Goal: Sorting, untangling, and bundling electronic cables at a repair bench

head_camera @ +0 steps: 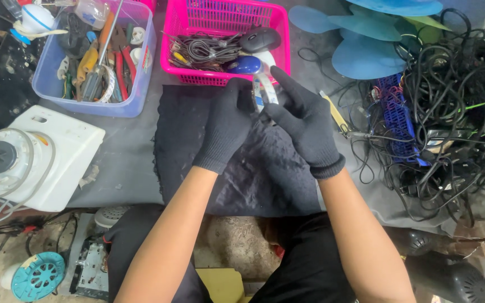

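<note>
Above the dark mat's (237, 174) far edge, your gloved left hand (225, 126) and right hand (307, 120) pinch a small white-and-blue part (264, 90) between fingertips; grip firmly, turning it slowly.

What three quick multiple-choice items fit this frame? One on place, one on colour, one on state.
1. Where does the black computer mouse lie?
A. in the pink plastic basket
B. in the clear blue tub
C. on the dark mat

2. What colour are the knit gloves on the left hand and right hand?
A. white
B. black
C. teal

3. How is the small patterned roll of tape?
A. lying on the mat
B. inside the basket
C. held between both hands

Answers: 1 A, the mouse sits on cables inside the basket. 2 B, both gloves are black. 3 C, the fingers of both hands close around it above the mat.
</note>
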